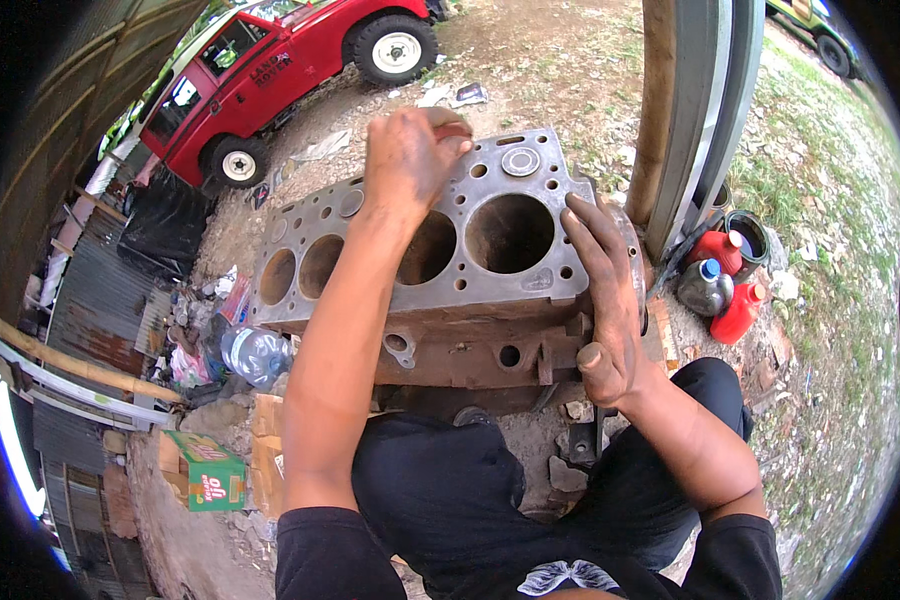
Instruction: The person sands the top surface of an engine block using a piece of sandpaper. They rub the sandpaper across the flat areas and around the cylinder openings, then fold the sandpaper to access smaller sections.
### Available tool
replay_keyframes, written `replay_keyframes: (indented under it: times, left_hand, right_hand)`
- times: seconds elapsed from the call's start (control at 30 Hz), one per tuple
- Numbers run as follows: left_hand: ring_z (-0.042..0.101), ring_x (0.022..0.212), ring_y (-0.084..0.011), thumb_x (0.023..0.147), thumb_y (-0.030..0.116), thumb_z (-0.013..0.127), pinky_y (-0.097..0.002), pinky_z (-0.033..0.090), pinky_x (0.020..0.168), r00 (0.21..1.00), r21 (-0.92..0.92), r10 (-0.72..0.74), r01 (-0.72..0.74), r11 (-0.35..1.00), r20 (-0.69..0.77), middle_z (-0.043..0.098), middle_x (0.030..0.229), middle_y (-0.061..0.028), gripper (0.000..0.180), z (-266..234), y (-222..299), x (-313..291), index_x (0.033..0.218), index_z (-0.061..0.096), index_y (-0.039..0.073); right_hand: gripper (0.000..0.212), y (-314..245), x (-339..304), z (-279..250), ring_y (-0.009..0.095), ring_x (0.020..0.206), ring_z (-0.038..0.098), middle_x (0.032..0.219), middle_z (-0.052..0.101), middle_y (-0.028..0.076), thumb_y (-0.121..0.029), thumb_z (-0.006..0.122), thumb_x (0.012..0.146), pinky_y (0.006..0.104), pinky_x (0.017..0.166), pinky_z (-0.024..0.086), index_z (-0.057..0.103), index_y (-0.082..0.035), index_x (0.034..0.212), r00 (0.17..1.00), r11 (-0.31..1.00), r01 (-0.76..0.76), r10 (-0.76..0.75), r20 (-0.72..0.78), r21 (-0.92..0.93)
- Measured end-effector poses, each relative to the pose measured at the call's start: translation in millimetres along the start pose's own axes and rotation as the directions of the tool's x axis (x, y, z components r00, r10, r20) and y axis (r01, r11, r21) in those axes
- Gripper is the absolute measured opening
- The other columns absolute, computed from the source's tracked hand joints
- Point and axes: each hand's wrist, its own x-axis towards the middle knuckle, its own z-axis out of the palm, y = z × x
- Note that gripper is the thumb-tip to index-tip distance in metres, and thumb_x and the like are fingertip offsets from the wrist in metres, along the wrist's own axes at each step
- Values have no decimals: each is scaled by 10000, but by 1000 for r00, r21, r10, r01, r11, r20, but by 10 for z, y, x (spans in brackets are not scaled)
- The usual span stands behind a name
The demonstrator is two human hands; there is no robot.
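Observation:
A grey metal engine block point(530, 285) with a row of several round cylinder bores lies in front of me, its flat top facing up. My left hand point(410, 160) is over the block's far edge, its fingers curled together beside a small round plug. Whatever its fingertips may hold is hidden. My left forearm crosses the block and covers part of the bores. My right hand point(610, 280) rests against the block's right end, fingers stretched out along the top corner and thumb apart. The fingers look darkened with grime.
A metal post point(705, 130) stands just beyond the block's right end. Red bottles point(738, 312) and a black bottle with a blue cap point(705, 287) sit to the right. Left lie a clear plastic bottle point(257, 355) and a green box point(215, 470). A red vehicle point(280, 75) is parked behind.

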Motion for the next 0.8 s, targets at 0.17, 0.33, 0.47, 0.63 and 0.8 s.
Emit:
replay_keyframes:
  times: [0.17, 0.33, 0.47, 0.63, 0.8]
  left_hand:
    - [801, 806, -286, 834, 131, 869, -372, 628, 817, 978, -93, -103, 122, 988, 179, 818, 882, -157, 173, -162, 135, -48, 999, 865, 76]
    - [800, 807, -296, 829, 182, 894, -389, 627, 816, 995, -39, -41, 44, 998, 90, 814, 900, -170, 209, -4, 62, 65, 1013, 868, 85]
    - [799, 820, -311, 821, 176, 895, -401, 622, 815, 993, 46, 2, -7, 999, 119, 814, 920, -163, 204, -44, 116, 68, 1009, 870, 100]
    - [797, 822, -321, 816, 160, 887, -404, 619, 817, 996, 54, 26, -31, 998, 89, 811, 907, -160, 167, -86, 115, -64, 965, 863, 90]
    - [790, 766, -218, 839, 132, 873, -359, 620, 755, 990, -47, -60, 67, 997, 129, 827, 893, -143, 189, 67, 309, 110, 1019, 863, 73]
  right_hand:
    - [1145, 13, -1, -52, 588, 1564, 262, 1641, 364, 336, -916, 373, 933, 660, 1293, 150, 417, -22, 1647, 1000, 1000, 7, -7, 9, 9]
    - [1130, -18, 21, -30, 586, 1558, 270, 1633, 374, 336, -905, 368, 944, 662, 1291, 149, 418, -20, 1646, 999, 998, 40, -40, 22, -37]
    - [1116, 9, 27, -78, 590, 1557, 269, 1630, 377, 330, -896, 376, 947, 668, 1286, 159, 423, -28, 1648, 1000, 999, 9, -8, 21, -44]
    - [1089, -1, 17, -78, 601, 1553, 267, 1632, 375, 320, -879, 391, 950, 678, 1279, 174, 434, -44, 1649, 998, 999, 18, -16, 66, -27]
    - [1080, -7, 32, -72, 602, 1545, 279, 1617, 389, 319, -877, 389, 950, 681, 1278, 175, 448, -51, 1643, 999, 998, 13, -10, 51, -62]
